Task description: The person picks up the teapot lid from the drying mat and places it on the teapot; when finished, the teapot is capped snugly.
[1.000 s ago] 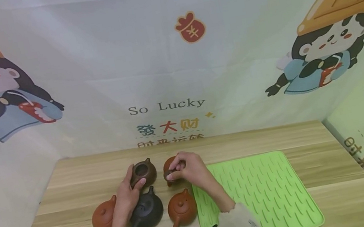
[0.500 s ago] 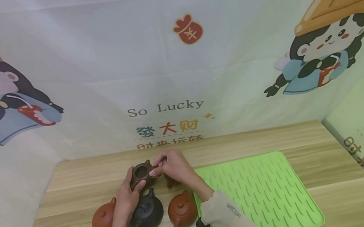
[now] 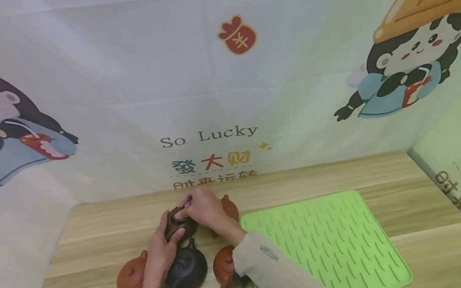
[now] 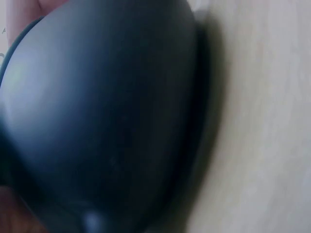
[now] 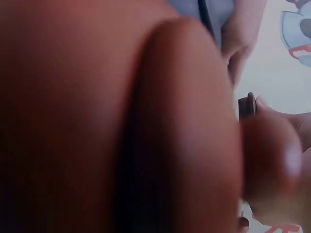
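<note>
A dark brown teapot (image 3: 187,231) stands near the back of the table, its mouth facing up. My left hand (image 3: 162,248) grips it from the left, thumb along the near side. Over its mouth, my right hand (image 3: 204,208) pinches the small dark lid (image 5: 247,106), mostly hidden by the fingers in the head view. Under my left wrist sits a black teapot (image 3: 188,271), whose rounded side (image 4: 107,111) fills much of the left wrist view. An orange clay teapot (image 3: 230,209) is partly hidden behind my right hand.
Another orange teapot (image 3: 130,281) stands left of my left forearm. A third one (image 3: 223,268) lies partly under my right sleeve; a reddish rounded body (image 5: 194,121) blocks much of the right wrist view. A green ridged mat (image 3: 322,246) covers the table's right side.
My right hand has moved left with the lid, from above the back orange teapot to the brown teapot's mouth. My left hand keeps its grip on the brown teapot.
</note>
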A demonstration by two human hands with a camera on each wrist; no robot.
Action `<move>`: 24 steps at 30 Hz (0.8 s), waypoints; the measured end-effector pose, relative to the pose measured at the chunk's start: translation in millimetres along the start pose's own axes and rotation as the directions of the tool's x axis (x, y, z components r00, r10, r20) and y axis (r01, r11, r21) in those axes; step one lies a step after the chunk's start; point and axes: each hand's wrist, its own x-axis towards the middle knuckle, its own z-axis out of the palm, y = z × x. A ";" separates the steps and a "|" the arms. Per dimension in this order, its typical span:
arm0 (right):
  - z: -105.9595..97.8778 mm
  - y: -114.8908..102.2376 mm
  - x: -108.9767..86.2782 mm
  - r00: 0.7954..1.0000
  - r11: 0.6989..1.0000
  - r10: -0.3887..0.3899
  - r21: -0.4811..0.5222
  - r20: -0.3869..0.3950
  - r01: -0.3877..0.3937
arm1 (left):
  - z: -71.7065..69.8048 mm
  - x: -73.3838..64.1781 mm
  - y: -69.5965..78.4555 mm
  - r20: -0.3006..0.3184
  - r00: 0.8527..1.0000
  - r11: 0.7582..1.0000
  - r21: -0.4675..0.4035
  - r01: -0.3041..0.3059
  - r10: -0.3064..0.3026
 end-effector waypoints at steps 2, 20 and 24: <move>3.7 -0.5 1.5 1.000 1.000 -0.004 -0.022 -0.001 0.004 | 0.1 -0.3 0.7 -0.004 1.000 1.000 0.004 -0.004 0.004; 11.8 4.1 4.4 0.998 0.991 -0.030 -0.128 0.050 0.037 | 2.1 -0.4 7.3 0.010 1.000 1.000 0.009 0.011 -0.011; -7.8 8.3 -3.9 0.986 0.995 -0.091 -0.038 0.137 0.097 | -0.3 -3.2 11.9 0.014 1.000 1.000 0.011 0.028 -0.028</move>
